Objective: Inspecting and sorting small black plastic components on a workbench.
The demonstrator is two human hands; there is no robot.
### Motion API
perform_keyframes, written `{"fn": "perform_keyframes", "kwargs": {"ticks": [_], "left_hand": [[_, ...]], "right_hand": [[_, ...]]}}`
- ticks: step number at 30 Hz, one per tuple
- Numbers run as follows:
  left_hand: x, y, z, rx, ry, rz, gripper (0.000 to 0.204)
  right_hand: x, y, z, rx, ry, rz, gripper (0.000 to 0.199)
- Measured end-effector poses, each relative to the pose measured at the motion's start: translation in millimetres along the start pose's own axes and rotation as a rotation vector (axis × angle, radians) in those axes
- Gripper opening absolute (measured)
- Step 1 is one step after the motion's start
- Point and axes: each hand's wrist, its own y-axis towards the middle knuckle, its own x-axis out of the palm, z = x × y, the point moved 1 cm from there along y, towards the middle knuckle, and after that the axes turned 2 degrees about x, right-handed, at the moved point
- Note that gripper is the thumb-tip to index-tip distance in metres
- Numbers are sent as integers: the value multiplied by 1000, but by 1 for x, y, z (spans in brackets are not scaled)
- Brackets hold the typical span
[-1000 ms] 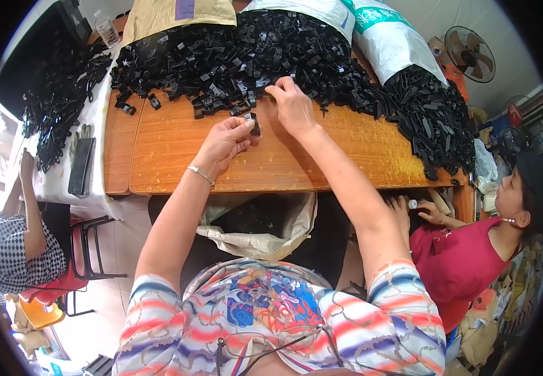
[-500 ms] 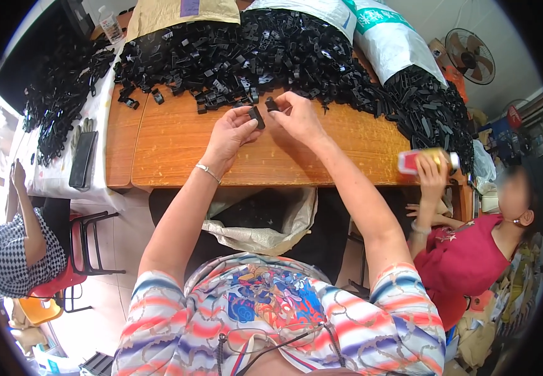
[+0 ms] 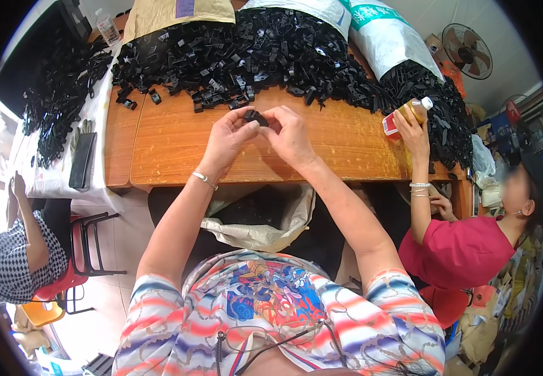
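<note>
Over the wooden table (image 3: 177, 150), my left hand (image 3: 226, 136) pinches a small black plastic part (image 3: 254, 118). My right hand (image 3: 289, 135) meets it from the other side, its thumb and fingers closed at the same part. Any second piece between the right fingertips is hidden. Just beyond both hands lies a wide heap of loose black plastic parts (image 3: 221, 69). In my lap, below the table edge, an open pale woven sack (image 3: 253, 236) holds dark contents.
A paper sack (image 3: 152, 20) and a white-and-green sack (image 3: 390, 44) spill black pieces at the back. At right, a co-worker in red grips a drink bottle (image 3: 416, 111). Left, a black phone-like slab (image 3: 82, 160) lies on a white-covered table; another person sits there.
My right hand has moved left and now meets my left hand at the black part; before, each held a separate piece. The co-worker's bottle has moved left and up, tilting upright.
</note>
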Motion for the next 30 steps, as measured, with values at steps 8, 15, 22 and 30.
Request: {"fn": "perform_keyframes", "kwargs": {"ticks": [8,15,22,30], "left_hand": [[3,-26,6,127,462,87,23],[-1,-49,51,-139,784,-303,34],[-24,37,22,321,1328,114,28],[-11,58,15,428,1548,85,19]], "right_hand": [[-6,-13,-16,200,110,-258,21],[-49,21,47,-4,-466,7,16],[-37,43,58,-33,-736,-120,20],[-28,34,53,273,-190,-92,12]]}}
